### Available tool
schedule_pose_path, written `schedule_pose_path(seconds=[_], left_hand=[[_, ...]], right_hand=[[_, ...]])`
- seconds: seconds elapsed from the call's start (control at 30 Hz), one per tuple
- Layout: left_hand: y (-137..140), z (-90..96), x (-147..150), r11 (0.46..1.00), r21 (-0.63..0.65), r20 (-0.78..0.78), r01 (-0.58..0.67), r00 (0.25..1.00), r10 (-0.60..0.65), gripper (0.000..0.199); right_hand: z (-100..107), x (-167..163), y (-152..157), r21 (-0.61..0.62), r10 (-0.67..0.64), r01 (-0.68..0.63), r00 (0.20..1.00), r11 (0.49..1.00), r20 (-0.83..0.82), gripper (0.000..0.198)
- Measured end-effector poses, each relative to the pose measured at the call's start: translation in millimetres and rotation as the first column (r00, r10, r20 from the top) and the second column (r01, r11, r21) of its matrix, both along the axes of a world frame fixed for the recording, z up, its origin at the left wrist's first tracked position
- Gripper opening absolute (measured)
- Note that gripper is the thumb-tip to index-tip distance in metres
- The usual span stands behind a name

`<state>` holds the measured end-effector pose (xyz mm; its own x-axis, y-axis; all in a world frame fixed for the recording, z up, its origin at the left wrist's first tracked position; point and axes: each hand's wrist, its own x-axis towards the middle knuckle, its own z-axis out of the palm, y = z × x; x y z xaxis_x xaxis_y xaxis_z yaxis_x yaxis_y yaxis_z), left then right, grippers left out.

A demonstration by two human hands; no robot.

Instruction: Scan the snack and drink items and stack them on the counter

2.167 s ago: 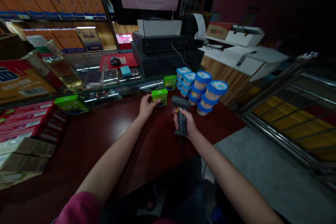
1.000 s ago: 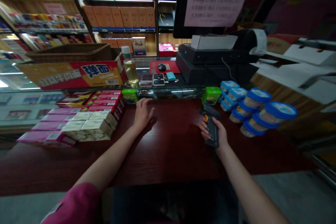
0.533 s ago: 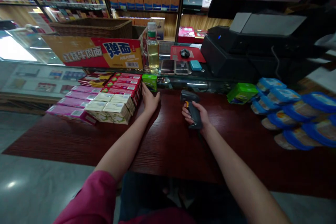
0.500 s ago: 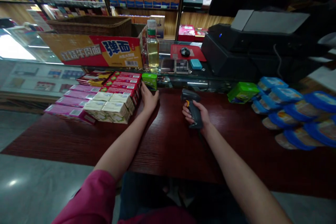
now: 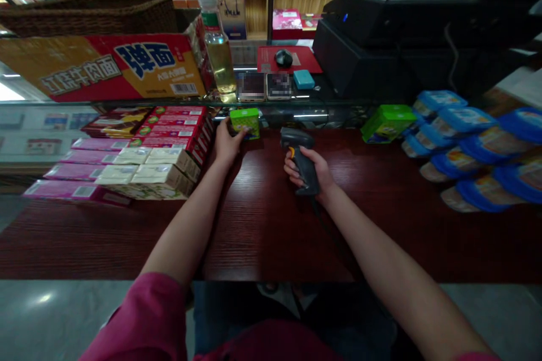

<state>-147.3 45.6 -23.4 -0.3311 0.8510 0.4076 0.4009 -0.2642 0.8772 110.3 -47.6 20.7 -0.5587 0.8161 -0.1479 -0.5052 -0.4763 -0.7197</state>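
Observation:
My left hand (image 5: 227, 144) is at a small green box (image 5: 245, 122) beside the stacked goods. Its fingers are behind the box's left side and the thumb lies at its front, closed on it. A dark handheld barcode scanner (image 5: 305, 166) is in my right hand (image 5: 318, 172), fingers wrapped around the grip below the orange trigger. The scanner head points left, above the dark wooden counter (image 5: 262, 225). To the left of my left hand are red boxes (image 5: 180, 127), cream-coloured boxes (image 5: 158, 174) and purple boxes (image 5: 76, 189) in rows.
Another green box (image 5: 388, 124) and several blue-lidded tubs (image 5: 483, 166) stand on the right. Behind are a noodle carton (image 5: 139, 65), a bottle of yellowish liquid (image 5: 220, 59), a mouse (image 5: 283, 57) on a red mat and black checkout equipment (image 5: 359, 59). The scanner's cable (image 5: 317, 208) trails below it.
The view has tilted down and moved closer. My left hand has come up to the green box, which now sits farther from the red boxes. The scanner stays in my right hand.

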Motion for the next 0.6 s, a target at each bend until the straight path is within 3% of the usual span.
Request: schedule_pose_path(seconds=[0.1,0.17,0.27,0.33,0.4,0.6], left_hand=[[-6.3,6.3,0.8,0.992,-0.052,0.019,0.113,0.994,-0.112,0.043],[-13.1,10.5,0.5,0.977,-0.042,0.180,0.207,0.964,-0.196,0.050],[-24.5,15.7,1.6,0.950,-0.012,0.501,0.312,0.824,-0.264,0.056],[-30.8,18.1,5.8,0.929,0.006,0.636,0.370,0.715,-0.289,0.053],[-34.6,19.6,12.6,0.913,0.023,0.697,0.407,0.648,-0.307,0.051],[-30.9,19.8,24.4,0.879,-0.029,0.797,0.477,0.541,-0.268,0.039]], right_hand=[[0.7,1.0,-0.9,-0.001,-0.018,0.018,1.000,1.000,-0.008,0.027],[1.7,2.0,-1.8,0.004,-0.028,0.028,0.999,1.000,-0.015,0.027],[5.0,2.1,-5.3,0.017,-0.032,0.032,0.999,0.999,-0.015,0.026],[8.8,0.3,-10.1,0.040,-0.033,0.034,0.999,0.999,-0.007,0.026],[13.5,-3.0,-17.2,0.077,-0.042,0.042,0.999,0.996,0.001,0.026],[27.9,-15.3,-43.3,0.173,-0.100,0.086,0.992,0.981,0.072,0.027]])
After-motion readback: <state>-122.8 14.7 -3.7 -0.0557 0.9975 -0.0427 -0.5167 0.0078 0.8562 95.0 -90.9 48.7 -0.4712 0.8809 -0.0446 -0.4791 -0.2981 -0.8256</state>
